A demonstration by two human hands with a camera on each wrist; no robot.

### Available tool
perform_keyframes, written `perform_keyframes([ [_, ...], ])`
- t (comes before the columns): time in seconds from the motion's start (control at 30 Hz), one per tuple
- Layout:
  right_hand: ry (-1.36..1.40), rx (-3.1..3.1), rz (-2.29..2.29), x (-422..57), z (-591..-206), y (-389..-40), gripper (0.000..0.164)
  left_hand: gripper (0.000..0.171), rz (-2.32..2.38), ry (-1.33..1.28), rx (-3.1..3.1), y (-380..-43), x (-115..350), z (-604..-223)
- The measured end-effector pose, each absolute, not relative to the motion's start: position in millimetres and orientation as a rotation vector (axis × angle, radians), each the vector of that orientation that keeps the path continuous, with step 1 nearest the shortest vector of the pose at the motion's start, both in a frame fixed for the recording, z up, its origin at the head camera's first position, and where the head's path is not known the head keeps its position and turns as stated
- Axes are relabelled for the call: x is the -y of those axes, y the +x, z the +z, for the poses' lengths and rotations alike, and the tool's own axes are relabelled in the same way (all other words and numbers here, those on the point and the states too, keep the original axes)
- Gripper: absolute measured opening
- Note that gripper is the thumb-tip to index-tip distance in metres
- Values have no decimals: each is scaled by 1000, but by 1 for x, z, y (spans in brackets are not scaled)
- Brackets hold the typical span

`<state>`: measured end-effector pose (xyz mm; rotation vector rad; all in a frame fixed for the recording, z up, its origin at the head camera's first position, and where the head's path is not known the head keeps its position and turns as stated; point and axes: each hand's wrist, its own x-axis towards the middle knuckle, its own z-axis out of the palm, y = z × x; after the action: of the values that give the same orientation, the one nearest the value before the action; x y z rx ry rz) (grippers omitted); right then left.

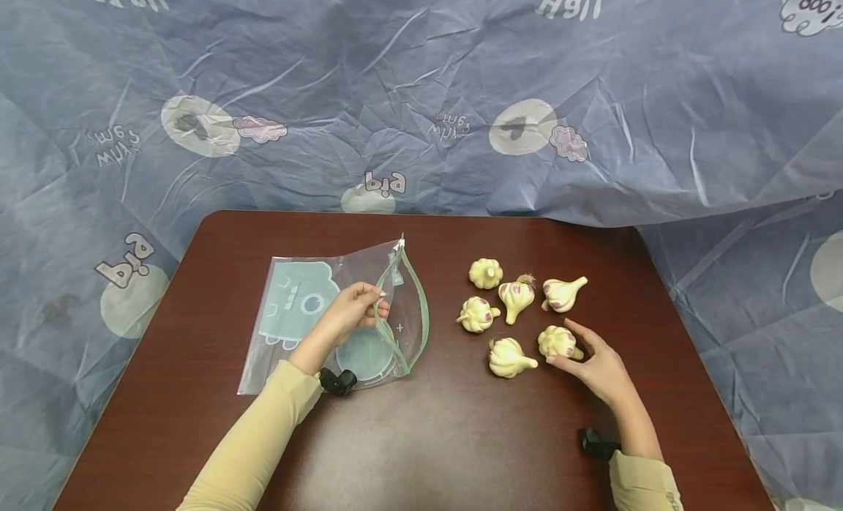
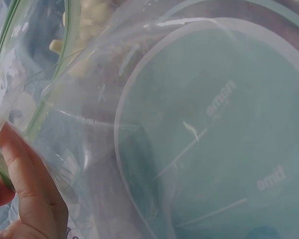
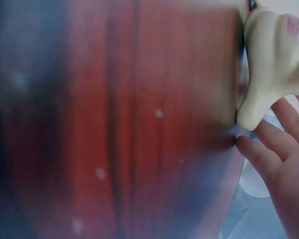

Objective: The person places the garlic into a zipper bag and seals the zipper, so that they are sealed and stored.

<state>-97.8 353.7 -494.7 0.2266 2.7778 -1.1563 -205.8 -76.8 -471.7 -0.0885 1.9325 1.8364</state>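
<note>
On the left of the head view lies a clear zip bag (image 1: 296, 280) with a blue-green printed pattern and a green-edged mouth. My left hand (image 1: 349, 312) pinches one edge of that mouth, which gapes toward the right. The left wrist view has the fingers (image 2: 27, 179) at the green strip, close to the printed label (image 2: 219, 129). On the right, my right hand (image 1: 598, 364) reaches around a garlic bulb (image 1: 557, 342) on the table, thumb and fingers spread to either side. Its fingers (image 3: 269, 144) are near the bulb's stem; the thumb is hidden there.
Several other garlic bulbs lie in a loose group: one at the back (image 1: 486, 273), one with roots (image 1: 516, 297), one with a long stem (image 1: 561, 294), one at left (image 1: 477, 315) and one in front (image 1: 509, 358). A patterned cloth (image 1: 421, 130) hangs behind the brown table (image 1: 448, 438).
</note>
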Motion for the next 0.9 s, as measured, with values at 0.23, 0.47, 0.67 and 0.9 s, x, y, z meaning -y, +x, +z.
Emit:
perform_keyframes([
  [0.23,235,-2800,-1117,-351,-497,-98,90,21,1841,-85,-1923,-206,76,-472],
  [0.47,292,-2808,-1129,-351,-497,-97,87,19,1837,-92,-1925,-206,76,-471],
  [0.67,287,-2883,-1132,-350,-484,-97,80,21,1844,-73,-1920,-206,76,-471],
  [0.9,187,-2906,-1224,-328,-449,-110,78,19,1840,-82,-1921,-206,75,-471],
])
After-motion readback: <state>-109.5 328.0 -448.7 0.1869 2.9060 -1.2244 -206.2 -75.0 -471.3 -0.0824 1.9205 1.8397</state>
